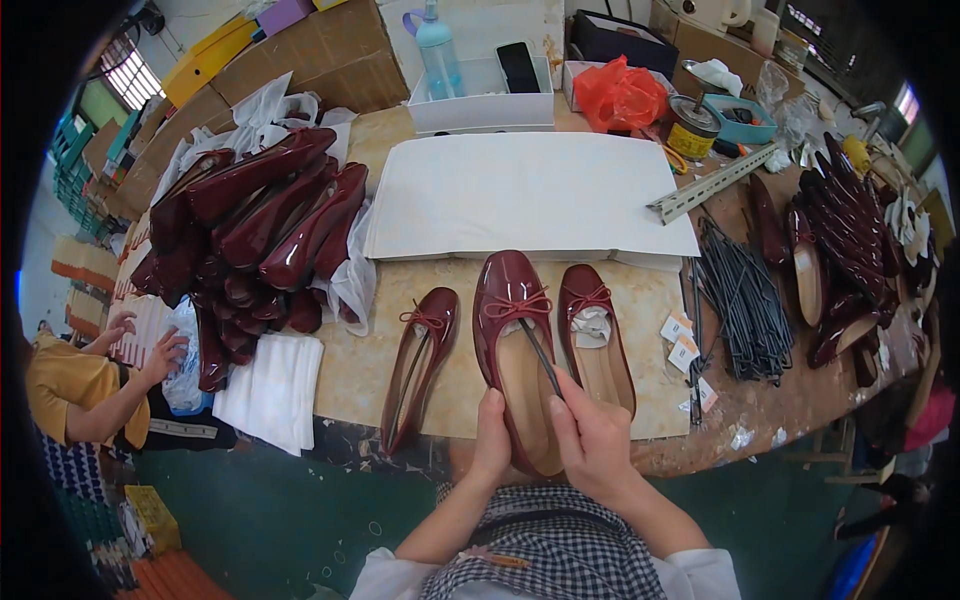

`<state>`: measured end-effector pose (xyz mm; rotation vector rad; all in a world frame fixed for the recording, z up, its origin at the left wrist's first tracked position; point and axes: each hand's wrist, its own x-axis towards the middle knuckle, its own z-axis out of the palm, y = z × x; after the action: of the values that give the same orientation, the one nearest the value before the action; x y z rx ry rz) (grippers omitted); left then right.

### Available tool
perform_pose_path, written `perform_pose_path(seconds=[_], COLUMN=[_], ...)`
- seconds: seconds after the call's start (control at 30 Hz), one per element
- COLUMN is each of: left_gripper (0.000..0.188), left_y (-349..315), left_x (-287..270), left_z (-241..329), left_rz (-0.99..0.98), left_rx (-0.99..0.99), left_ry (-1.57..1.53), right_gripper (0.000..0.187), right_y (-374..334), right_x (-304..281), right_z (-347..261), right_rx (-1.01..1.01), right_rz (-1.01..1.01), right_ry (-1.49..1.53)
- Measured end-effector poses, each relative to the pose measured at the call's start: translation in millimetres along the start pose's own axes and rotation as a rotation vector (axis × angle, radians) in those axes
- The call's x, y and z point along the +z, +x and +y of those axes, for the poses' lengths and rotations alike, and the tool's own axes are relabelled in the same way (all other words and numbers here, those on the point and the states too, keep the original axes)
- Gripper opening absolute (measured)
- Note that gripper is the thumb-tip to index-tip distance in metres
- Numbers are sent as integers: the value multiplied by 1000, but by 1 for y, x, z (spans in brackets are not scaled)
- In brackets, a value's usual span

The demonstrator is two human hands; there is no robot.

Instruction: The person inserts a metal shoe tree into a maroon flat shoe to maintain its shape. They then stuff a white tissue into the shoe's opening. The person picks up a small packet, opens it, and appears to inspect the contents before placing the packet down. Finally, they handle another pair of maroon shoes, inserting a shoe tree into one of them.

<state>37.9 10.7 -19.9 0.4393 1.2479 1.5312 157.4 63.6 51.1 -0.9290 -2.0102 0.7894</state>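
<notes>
A glossy burgundy ballet flat (pixel 510 275) with a thin bow is held toe away from me above the table's front edge. My left hand (pixel 492 440) grips its left side near the heel. In my right hand (pixel 595 435) is a thin dark shoe-shaping rod (pixel 540 355), its far end inside the toe. Left of it lies another burgundy flat (pixel 420 365) with a similar rod lying lengthwise inside. On the right a third flat (pixel 598 345) has crumpled white paper in its toe; my right hand partly hides its near end.
A heap of burgundy shoes (pixel 260 230) is at left, beside white tissue sheets (pixel 268 390). Dark rods (pixel 745 310), tags (pixel 683 350) and more shoes (pixel 850 230) lie right. Behind are a white paper-covered block (pixel 520 190) and metal angle bar (pixel 715 182). Another person's hands (pixel 150 355) show at far left.
</notes>
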Motion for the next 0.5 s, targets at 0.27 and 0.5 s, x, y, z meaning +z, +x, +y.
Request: perform_pose_path(seconds=[0.27,0.5], left_gripper=[71,47], left_y=[7,39], left_x=[-9,-60], left_z=[-26,33], left_rz=[43,16], left_rx=[-82,381], left_ry=[110,917], right_gripper=[33,27], right_y=[-12,-10], right_x=[18,-93], right_z=[9,103], right_rx=[78,299], right_rz=[-198,367], right_ry=[-296,-165])
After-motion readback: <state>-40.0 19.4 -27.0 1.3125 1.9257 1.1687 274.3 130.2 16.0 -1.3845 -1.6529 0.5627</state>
